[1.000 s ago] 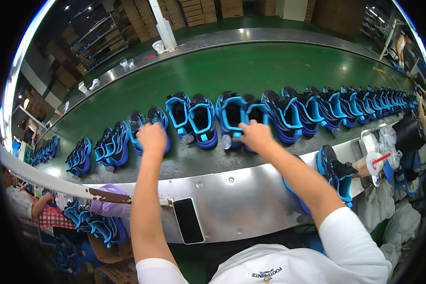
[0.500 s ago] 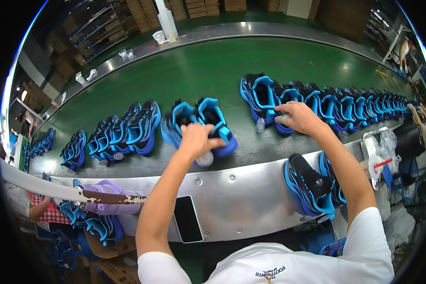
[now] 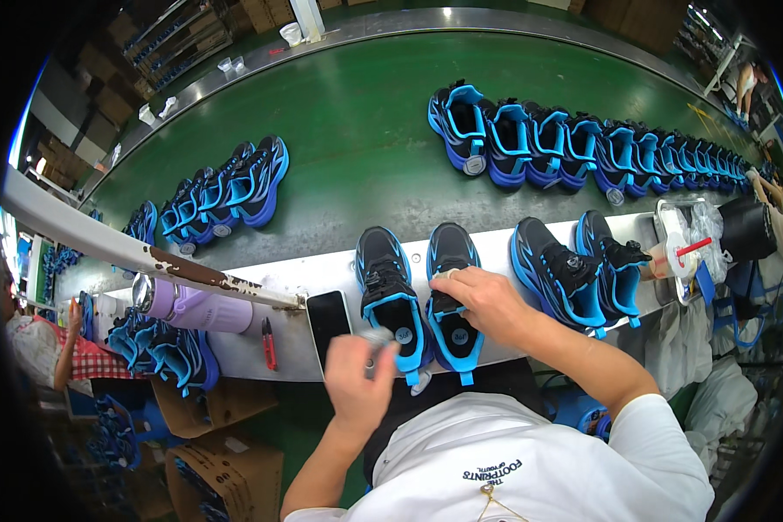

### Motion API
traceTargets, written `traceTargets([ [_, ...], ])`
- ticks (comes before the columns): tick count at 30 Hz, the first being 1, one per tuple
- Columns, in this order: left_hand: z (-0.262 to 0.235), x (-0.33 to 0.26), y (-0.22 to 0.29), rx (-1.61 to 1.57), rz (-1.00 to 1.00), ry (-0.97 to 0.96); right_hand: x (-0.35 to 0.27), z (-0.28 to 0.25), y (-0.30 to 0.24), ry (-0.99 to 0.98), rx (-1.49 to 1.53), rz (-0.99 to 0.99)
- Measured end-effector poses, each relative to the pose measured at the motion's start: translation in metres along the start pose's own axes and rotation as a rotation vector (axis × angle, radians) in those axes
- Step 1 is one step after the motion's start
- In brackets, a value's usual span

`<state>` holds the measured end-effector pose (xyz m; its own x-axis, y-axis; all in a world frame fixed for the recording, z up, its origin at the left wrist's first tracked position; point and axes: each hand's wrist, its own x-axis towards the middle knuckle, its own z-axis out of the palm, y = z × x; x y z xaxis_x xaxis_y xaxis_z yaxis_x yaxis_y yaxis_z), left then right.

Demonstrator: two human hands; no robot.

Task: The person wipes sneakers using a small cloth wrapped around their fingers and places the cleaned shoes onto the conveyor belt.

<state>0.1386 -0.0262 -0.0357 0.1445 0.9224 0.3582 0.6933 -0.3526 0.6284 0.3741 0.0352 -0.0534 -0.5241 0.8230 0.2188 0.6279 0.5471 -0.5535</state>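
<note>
While the right grip lies with bent fingers on the tongue of the right shoe, I cannot tell if it pinches the tongue or only presses it. The left grip is just behind the heel of the left shoe; it is blurred by motion, so I cannot tell if it is clenched or holds something. These two shoes, black and blue, stand side by side on the metal desk, toes away from the person, and one round pale sticker shows inside each, so two stickers.

Half a second ago, the left hand was on two shoes on the long green surface, and the right hand was at a shoe farther to the right there. Now both hands are over the desk, and a pair stands where bare metal was.

Just left of this pair lies one phone, then one red cutter and one lilac bottle. To the right stand two more shoes, near one cup with a red straw. Beyond, I count about four shoes in the left group; the right row has more than ten, its far end too small for counting.
</note>
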Motion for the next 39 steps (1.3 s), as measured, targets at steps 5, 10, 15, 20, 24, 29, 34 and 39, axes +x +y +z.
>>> traceTargets([
  [5,0.009,0.052,-0.015,0.047,0.041,-0.03,-0.002,-0.006,-0.023,0.068,-0.291,0.011],
  [10,0.037,0.043,-0.004,0.204,0.218,-0.147,-0.011,-0.005,-0.029,0.041,-0.086,0.227],
  [15,0.032,0.021,-0.022,0.222,0.218,-0.118,-0.023,0.005,-0.016,0.179,-0.137,0.073],
  [20,0.042,0.023,-0.016,0.163,0.318,-0.163,-0.03,0.008,-0.017,0.138,-0.171,0.006],
  [24,0.041,0.032,-0.003,0.365,0.452,-0.227,-0.03,0.028,-0.033,0.12,-0.389,0.024],
  [29,0.037,0.024,-0.002,0.396,0.463,-0.311,-0.035,0.018,-0.028,0.116,0.074,0.076],
  [34,0.039,0.017,0.012,0.413,0.343,-0.408,-0.039,0.023,-0.037,0.148,0.047,0.089],
  [39,0.034,0.02,0.012,0.319,0.257,-0.354,-0.033,0.002,-0.027,0.001,0.219,0.267],
])
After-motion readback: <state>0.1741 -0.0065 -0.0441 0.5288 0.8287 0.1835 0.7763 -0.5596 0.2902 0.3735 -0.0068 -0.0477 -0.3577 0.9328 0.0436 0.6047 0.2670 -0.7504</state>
